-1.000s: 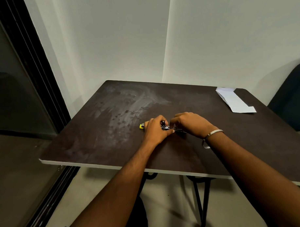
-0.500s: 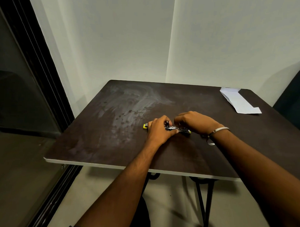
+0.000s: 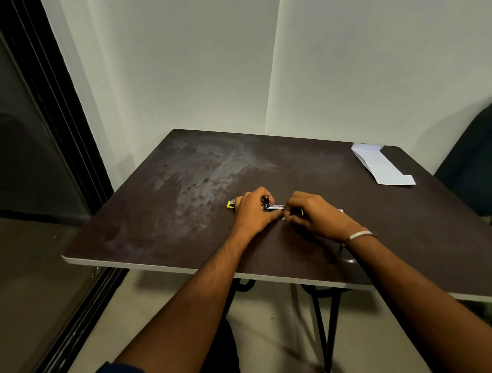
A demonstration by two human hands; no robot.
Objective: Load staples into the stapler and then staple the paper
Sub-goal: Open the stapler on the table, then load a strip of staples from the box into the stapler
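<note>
a person sits at a dark brown bench and both bare arms reach out over it. the two hands meet near the middle of the bench, close to each other.

the left hand lies over a small stapler. its fingers curl around the stapler and hold it down on the bench. a yellow end of the stapler sticks out on the left side of that hand. a shiny metal part shows between the two hands.

the right hand is just beside the left one, at the right end of the shiny part. its fingers are bent and pressed close together, and the tips seem to pinch something very small and pale. it is too small to tell what it is. a thin yellow bit peeks out by those fingers too. a silver bangle sits on the right wrist.

a white folded paper lies flat at the far right corner of the bench, well apart from the hands.

the bench top has pale smudges on its left half. black metal legs show under it. pale walls stand behind the bench, a dark door frame is on the left, and a dark chair is at the right edge.
</note>
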